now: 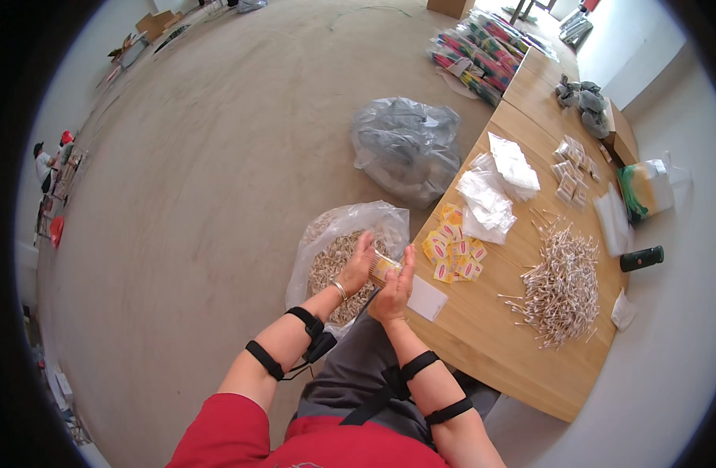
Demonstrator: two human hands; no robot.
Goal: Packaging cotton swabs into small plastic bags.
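Over the edge of an open plastic sack full of cotton swabs, my two hands meet around a small bundle of cotton swabs with a yellow printed card against it. My left hand presses the bundle from the left, fingers pointing away from me. From the other side, my right hand supports it with the fingers upright. Whether the bundle is inside a clear bag I cannot tell. Beside my right hand, yellow printed cards lie scattered on the wooden table, and a white rectangular card rests at its edge.
Loose cotton swabs are heaped on the table, near clear empty bags, filled packets and a dark green cylinder. A large grey plastic bag and colourful packages sit on the floor. People are far left.
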